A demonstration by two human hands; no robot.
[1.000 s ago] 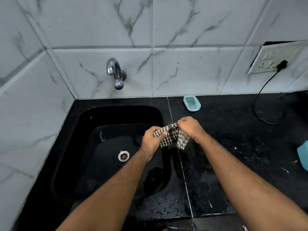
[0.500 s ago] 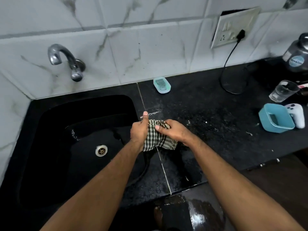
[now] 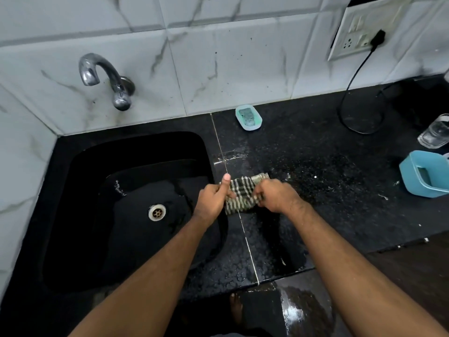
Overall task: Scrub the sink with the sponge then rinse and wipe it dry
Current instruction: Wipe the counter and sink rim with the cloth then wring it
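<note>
Both hands hold a checked cloth [image 3: 243, 194] between them, just above the wet black surface [image 3: 315, 166] at the right rim of the sink [image 3: 136, 147]. The left hand [image 3: 212, 201] grips the cloth's left end with curled fingers, its thumb standing straight up along the cloth's edge. The right hand [image 3: 277, 195] clenches the right end, knuckles upward, so the fabric is bunched and stretched in a short band from one fist to the other. The cloth hangs over the pale seam that runs down the surface beside the sink. The sink is a dark rectangular basin with a round metal drain [image 3: 157, 212] in its floor; a glossy sheen on the basin floor suggests it is wet, and beads of water cover the surface in front of and to the right of it. A curved chrome tap [image 3: 107, 79] comes out of the marble-patterned wall tiles above the sink's back left part. Near the wall, to the right of the sink, a pale blue soap dish [image 3: 249, 117] holds a greenish pad that may be the sponge, well apart from the hands. Farther right a black cable [image 3: 357, 76] runs from a wall socket [image 3: 364, 35] down to the surface. At the right edge stand a clear glass [image 3: 435, 132] and a blue container [image 3: 425, 173].
</note>
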